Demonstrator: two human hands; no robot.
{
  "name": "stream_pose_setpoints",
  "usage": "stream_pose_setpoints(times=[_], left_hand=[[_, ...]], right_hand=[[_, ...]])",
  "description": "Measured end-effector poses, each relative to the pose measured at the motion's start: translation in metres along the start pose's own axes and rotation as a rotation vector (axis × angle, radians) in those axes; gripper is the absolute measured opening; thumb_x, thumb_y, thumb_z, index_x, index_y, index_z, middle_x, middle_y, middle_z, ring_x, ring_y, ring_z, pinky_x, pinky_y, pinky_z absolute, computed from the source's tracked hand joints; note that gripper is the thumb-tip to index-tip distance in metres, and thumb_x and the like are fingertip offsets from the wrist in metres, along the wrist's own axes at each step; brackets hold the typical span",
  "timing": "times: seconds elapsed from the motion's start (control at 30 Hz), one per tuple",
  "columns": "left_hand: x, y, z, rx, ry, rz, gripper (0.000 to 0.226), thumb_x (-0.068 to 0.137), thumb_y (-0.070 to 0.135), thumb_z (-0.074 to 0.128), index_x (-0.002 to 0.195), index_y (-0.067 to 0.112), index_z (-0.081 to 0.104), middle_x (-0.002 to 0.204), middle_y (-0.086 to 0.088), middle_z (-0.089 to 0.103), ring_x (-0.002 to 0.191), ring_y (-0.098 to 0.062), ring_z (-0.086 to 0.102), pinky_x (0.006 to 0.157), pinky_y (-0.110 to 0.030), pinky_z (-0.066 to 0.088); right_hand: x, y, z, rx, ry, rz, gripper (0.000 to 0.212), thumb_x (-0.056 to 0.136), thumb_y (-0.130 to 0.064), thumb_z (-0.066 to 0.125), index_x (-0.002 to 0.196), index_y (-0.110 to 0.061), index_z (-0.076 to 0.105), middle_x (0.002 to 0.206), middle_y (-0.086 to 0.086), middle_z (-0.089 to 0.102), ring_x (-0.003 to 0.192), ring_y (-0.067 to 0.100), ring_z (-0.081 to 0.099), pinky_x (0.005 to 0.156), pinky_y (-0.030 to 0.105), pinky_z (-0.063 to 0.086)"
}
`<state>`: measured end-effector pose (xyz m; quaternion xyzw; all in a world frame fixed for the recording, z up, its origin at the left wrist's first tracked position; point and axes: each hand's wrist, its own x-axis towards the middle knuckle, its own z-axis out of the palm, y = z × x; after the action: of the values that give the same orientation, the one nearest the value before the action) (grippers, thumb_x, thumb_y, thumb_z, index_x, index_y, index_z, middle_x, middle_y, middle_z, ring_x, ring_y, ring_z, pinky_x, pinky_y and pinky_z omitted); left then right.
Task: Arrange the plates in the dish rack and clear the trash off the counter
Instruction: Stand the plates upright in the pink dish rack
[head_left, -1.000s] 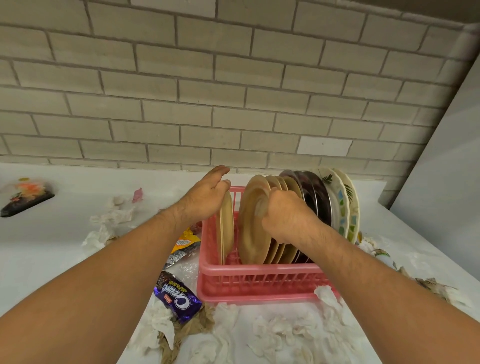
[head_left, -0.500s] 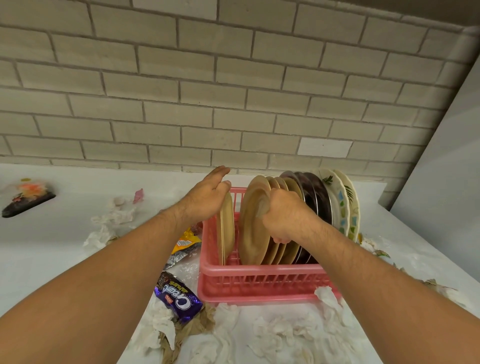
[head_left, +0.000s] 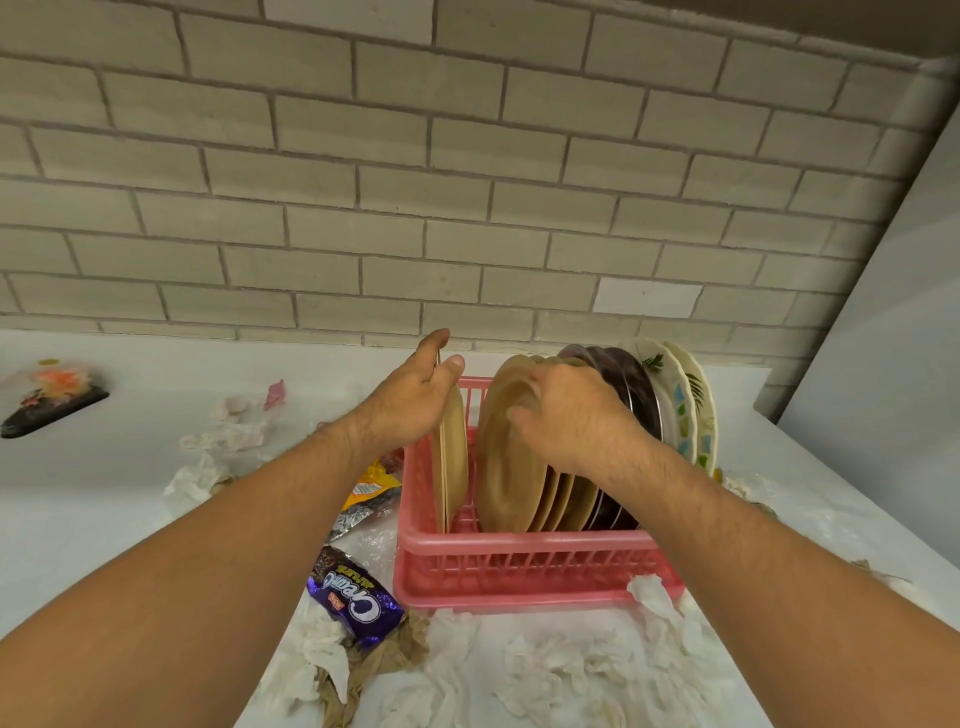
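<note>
A pink dish rack (head_left: 524, 566) stands on the white counter (head_left: 130, 493). My left hand (head_left: 415, 400) pinches the top rim of a tan plate (head_left: 453, 457) standing upright at the rack's left end. My right hand (head_left: 566, 410) grips the rim of the front plate of a leaning row of tan plates (head_left: 511, 467). Behind that row stand dark plates (head_left: 631, 384) and two white floral plates (head_left: 685, 410). A purple biscuit wrapper (head_left: 353, 603), a yellow and silver wrapper (head_left: 363, 499) and crumpled tissues (head_left: 561, 670) lie around the rack.
More tissues (head_left: 218, 447) and a pink scrap (head_left: 275, 395) lie to the left. A dark tray with food scraps (head_left: 52, 400) sits at the far left. A brick wall rises behind the counter, and a grey panel (head_left: 883, 364) stands at the right.
My right hand has shifted slightly on the front tan plate's rim. The left hand and its plate have stayed almost still.
</note>
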<state>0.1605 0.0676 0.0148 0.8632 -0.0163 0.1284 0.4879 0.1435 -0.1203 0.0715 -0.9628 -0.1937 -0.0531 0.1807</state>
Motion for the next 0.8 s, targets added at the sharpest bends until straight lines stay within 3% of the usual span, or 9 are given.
stream_pose_setpoints(times=[0.1,0.17,0.23,0.3,0.47,0.53,0.6,0.67,0.8], left_hand=[[0.000,0.001,0.001,-0.039,0.032,-0.019,0.045,0.100,0.044,0.031,0.142,0.029,0.029,0.121,0.007,0.048,0.102,0.001,0.049,0.086,-0.018,0.037],[0.001,0.004,0.000,-0.122,0.033,-0.041,0.034,0.099,0.035,0.033,0.132,0.027,0.041,0.115,0.008,0.050,0.089,0.000,0.050,0.079,-0.020,0.040],[0.002,0.006,-0.003,-0.163,-0.001,-0.048,0.030,0.098,0.026,0.033,0.124,0.025,0.048,0.129,0.019,0.040,0.110,-0.001,0.044,0.090,-0.023,0.036],[0.002,0.007,-0.006,-0.154,-0.019,-0.045,0.030,0.097,0.022,0.035,0.122,0.025,0.052,0.135,0.023,0.032,0.123,-0.002,0.034,0.095,-0.023,0.028],[0.002,0.011,-0.009,-0.167,-0.024,-0.060,0.034,0.095,0.021,0.041,0.126,0.030,0.050,0.135,0.013,0.046,0.097,0.008,0.049,0.076,-0.013,0.037],[0.002,0.009,-0.008,-0.125,-0.020,-0.062,0.033,0.096,0.031,0.044,0.129,0.033,0.046,0.126,-0.007,0.057,0.096,-0.011,0.059,0.082,-0.027,0.048],[0.003,0.007,-0.007,-0.069,-0.028,-0.052,0.037,0.096,0.041,0.047,0.132,0.033,0.044,0.122,-0.016,0.057,0.105,-0.025,0.059,0.095,-0.042,0.048],[0.003,0.004,-0.006,-0.036,-0.034,-0.029,0.039,0.095,0.047,0.047,0.131,0.034,0.044,0.132,-0.006,0.053,0.113,-0.018,0.054,0.101,-0.040,0.043],[0.004,0.003,-0.005,-0.003,-0.040,0.033,0.028,0.098,0.042,0.041,0.123,0.036,0.051,0.153,0.017,0.026,0.136,-0.005,0.029,0.105,-0.024,0.024]], right_hand=[[0.002,-0.006,0.008,0.025,0.052,-0.090,0.035,0.094,-0.041,0.051,0.117,-0.019,0.063,0.116,-0.001,0.060,0.105,0.016,0.056,0.090,0.038,0.052],[0.003,-0.010,0.017,0.113,0.005,-0.108,0.034,0.093,-0.046,0.051,0.108,-0.020,0.067,0.107,0.001,0.063,0.088,0.014,0.064,0.081,0.037,0.056],[0.003,-0.012,0.025,0.203,-0.023,-0.097,0.034,0.092,-0.050,0.051,0.105,-0.023,0.067,0.100,0.006,0.064,0.065,0.014,0.067,0.068,0.036,0.059],[0.005,-0.012,0.032,0.216,-0.023,-0.097,0.038,0.090,-0.054,0.051,0.108,-0.025,0.066,0.101,0.008,0.063,0.061,0.012,0.065,0.062,0.033,0.056],[0.007,-0.012,0.040,0.271,-0.020,-0.110,0.043,0.090,-0.052,0.054,0.123,-0.025,0.060,0.078,-0.004,0.065,0.062,0.006,0.062,0.056,0.022,0.046],[0.008,-0.013,0.041,0.270,-0.015,-0.121,0.040,0.090,-0.050,0.054,0.123,-0.026,0.059,0.083,-0.001,0.065,0.063,0.006,0.061,0.058,0.023,0.048],[0.007,-0.015,0.040,0.269,-0.019,-0.137,0.033,0.092,-0.046,0.053,0.118,-0.027,0.060,0.084,0.003,0.064,0.063,0.009,0.061,0.059,0.027,0.051],[0.005,-0.018,0.038,0.247,-0.024,-0.142,0.027,0.094,-0.041,0.050,0.115,-0.027,0.060,0.081,0.003,0.063,0.065,0.012,0.062,0.061,0.029,0.052],[0.005,-0.020,0.037,0.141,-0.031,-0.082,0.014,0.091,-0.026,0.049,0.095,-0.019,0.060,0.081,0.002,0.062,0.068,0.015,0.061,0.059,0.030,0.053]])
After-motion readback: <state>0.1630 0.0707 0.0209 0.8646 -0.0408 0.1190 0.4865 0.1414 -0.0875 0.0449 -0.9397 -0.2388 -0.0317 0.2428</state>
